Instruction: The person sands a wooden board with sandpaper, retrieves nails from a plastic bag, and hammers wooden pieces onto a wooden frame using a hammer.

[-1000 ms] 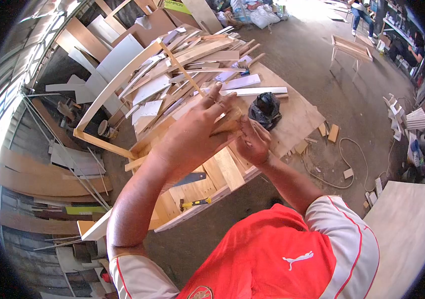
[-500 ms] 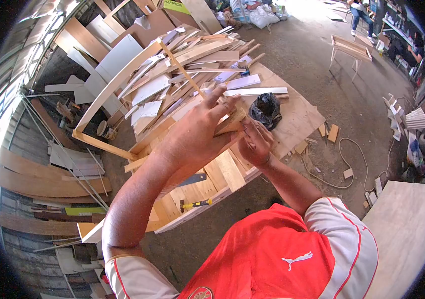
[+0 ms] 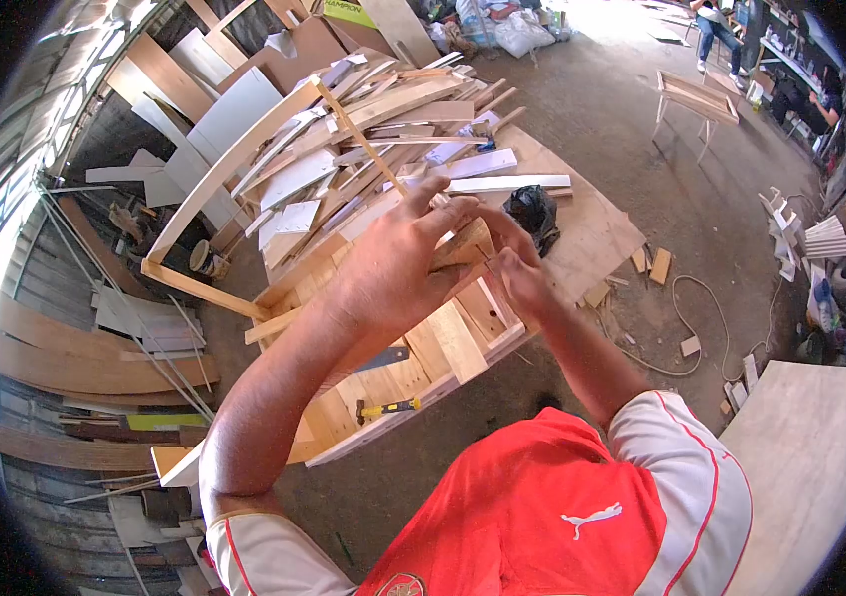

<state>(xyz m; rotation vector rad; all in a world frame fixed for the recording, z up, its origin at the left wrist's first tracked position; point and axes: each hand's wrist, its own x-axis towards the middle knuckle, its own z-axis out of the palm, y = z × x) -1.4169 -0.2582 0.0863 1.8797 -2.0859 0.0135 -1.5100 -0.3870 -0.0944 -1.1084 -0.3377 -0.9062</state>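
My left hand (image 3: 398,238) is wrapped around the near corner of a wooden frame (image 3: 214,169) of pale strips. The end of a wood piece (image 3: 468,243) shows between its thumb and fingers. My right hand (image 3: 522,268) is beside that end, its fingers bent in a pinch. A thin, dark, nail-like piece (image 3: 484,252) shows at its fingertips, too small to name surely. Below the hands is a wooden box frame (image 3: 458,343) with slats. A hammer (image 3: 388,407) with a yellow and black handle lies in it, near a grey saw blade (image 3: 383,358).
A pile of wood offcuts (image 3: 373,129) covers the bench board (image 3: 592,228) beyond. A black plastic bag (image 3: 532,219) sits on it. A cable (image 3: 676,368) and wood scraps lie on the floor at right. One person (image 3: 716,40) sits far off; another is at the right edge.
My right hand's fingers have lifted and curled away from the wood end, uncovering it and the thin dark piece. My left hand keeps its grip, almost unmoved.
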